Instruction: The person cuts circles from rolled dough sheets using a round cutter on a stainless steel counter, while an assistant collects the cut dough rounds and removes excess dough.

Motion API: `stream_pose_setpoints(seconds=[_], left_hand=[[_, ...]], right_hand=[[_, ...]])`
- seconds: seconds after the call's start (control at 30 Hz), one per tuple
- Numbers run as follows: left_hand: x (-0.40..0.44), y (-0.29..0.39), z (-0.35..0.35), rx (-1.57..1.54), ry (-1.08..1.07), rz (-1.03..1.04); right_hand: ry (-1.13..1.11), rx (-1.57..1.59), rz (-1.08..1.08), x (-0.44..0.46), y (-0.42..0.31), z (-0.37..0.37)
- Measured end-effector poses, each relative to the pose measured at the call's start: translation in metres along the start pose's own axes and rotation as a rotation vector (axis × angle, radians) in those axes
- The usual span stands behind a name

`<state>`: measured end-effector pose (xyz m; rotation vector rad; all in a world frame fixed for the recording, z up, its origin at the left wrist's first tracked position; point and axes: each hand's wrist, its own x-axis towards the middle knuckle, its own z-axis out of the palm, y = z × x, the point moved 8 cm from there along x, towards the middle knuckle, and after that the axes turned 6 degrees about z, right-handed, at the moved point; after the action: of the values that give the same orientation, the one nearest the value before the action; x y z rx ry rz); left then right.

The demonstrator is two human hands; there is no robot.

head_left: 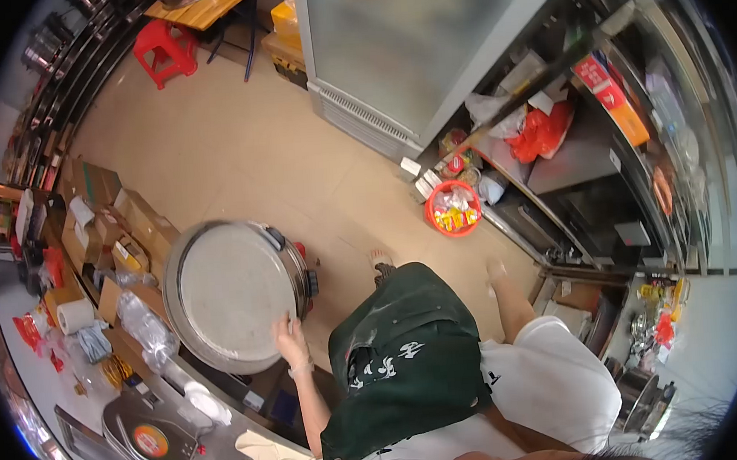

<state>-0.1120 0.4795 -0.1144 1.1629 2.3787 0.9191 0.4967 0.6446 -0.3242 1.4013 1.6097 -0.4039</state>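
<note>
A large round metal pan or tray lies flat at the left, on top of a pot-like appliance with dark handles on its right side. My left hand is at the pan's lower right rim, its fingers bent against the edge. My right hand is not in view; only part of the bare forearm shows near the bottom. A dark green apron with white lettering covers my front.
Open cardboard boxes stand left of the pan. Dough pieces lie on the counter at the bottom. A red basket of packets, a glass-door fridge, loaded shelves and a red stool surround the tiled floor.
</note>
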Motion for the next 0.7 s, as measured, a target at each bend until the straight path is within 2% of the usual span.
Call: stream_pose_setpoints(seconds=[0.03,0.1,0.17,0.2,0.27,0.3,0.33,0.4,0.43,0.5,0.57,0.63,0.7], left_hand=[[0.0,-0.01,0.003,-0.003,0.013,-0.068],[-0.003,-0.041,0.016,0.036,0.006,-0.233],[-0.014,-0.078,0.03,0.075,-0.015,-0.409],[-0.011,-0.073,0.028,0.112,-0.014,-0.429],[0.005,-0.068,0.024,0.077,0.003,-0.501],[0.019,-0.077,0.025,0.035,0.022,-0.522],[0.04,-0.085,0.019,-0.038,0.1,-0.526],[0.086,-0.108,0.004,-0.205,0.253,-0.509],[0.114,-0.116,-0.004,-0.396,0.33,-0.555],[0.192,-0.113,-0.035,-0.793,0.461,-0.611],[0.287,-0.082,-0.085,-0.831,0.544,-0.479],[0.383,-0.031,-0.145,-0.892,0.597,-0.189],[0.464,0.061,-0.221,-0.904,0.626,0.001]], right_hand=[[-0.117,-0.354,-0.061,0.014,0.014,0.039],[-0.279,-0.509,-0.113,0.077,0.055,0.152],[-0.182,-0.307,-0.195,0.026,0.028,0.047],[-0.132,-0.256,-0.224,0.028,0.013,0.011],[0.0,-0.135,-0.248,0.064,-0.014,-0.045],[0.093,0.002,-0.194,0.099,-0.034,-0.075],[0.19,0.145,-0.154,0.138,-0.051,-0.096],[0.185,0.403,-0.25,0.16,-0.106,-0.194],[0.174,0.53,-0.296,0.159,-0.134,-0.242],[0.237,0.544,-0.402,0.161,-0.195,-0.339],[0.285,0.572,-0.483,0.153,-0.246,-0.43],[0.316,0.602,-0.533,0.139,-0.274,-0.509],[0.305,0.593,-0.525,0.142,-0.283,-0.571]])
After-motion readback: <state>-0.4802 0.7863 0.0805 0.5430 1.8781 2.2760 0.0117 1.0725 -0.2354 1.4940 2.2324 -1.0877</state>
